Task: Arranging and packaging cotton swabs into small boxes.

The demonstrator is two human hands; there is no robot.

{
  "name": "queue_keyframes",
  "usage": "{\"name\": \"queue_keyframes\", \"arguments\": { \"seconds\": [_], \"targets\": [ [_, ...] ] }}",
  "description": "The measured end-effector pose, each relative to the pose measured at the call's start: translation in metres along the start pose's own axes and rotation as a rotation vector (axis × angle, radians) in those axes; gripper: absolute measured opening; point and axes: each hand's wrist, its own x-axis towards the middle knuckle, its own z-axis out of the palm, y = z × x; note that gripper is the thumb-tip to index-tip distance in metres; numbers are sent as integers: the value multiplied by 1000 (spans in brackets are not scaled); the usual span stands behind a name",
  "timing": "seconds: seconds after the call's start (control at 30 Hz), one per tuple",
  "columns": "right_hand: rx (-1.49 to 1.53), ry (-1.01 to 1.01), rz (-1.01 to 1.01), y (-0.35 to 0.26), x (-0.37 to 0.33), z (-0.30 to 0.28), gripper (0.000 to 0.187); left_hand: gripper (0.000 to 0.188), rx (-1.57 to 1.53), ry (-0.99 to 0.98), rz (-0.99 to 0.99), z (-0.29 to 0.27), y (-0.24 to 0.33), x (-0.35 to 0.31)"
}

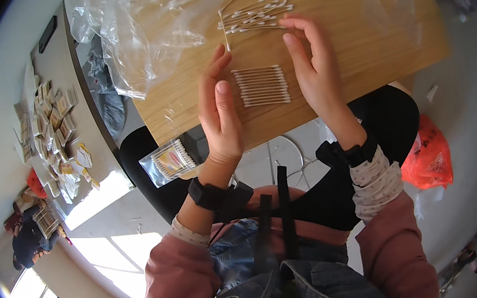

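A neat row of cotton swabs (pixel 263 86) lies side by side on the wooden table (pixel 384 63), between my two hands. My left hand (pixel 219 109) is at the row's left side, its thumb apart from the fingers and nothing held. On the other side, my right hand (pixel 317 66) has thumb and index finger spread, with no swab visible between them. Its fingertips are close to the end of a loose pile of swabs (pixel 257 15) beyond the row; whether they touch it, I cannot tell. A single swab (pixel 226 35) points toward me at the pile's left.
Clear plastic bags (pixel 127 37) cover the table's far left. A packet of swabs (pixel 172 159) sits below the table's near edge. Many small packs (pixel 55 128) are heaped on another table at left. A red plastic bag (pixel 428 154) is at right.
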Motion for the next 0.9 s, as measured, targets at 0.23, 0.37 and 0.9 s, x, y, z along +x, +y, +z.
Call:
{"name": "queue_keyframes", "arguments": {
  "seconds": [0.23,0.37,0.9],
  "targets": [
    [-170,-70,-37,-20,-19,20,28,62,-339,45,-82,10,1,17],
    [-287,-87,-40,-20,-18,35,32,63,-350,46,-139,12,6,8],
    [-345,-260,-180,-8,-7,29,21,60,-423,259,-212,24,21,-6]
  ]
}}
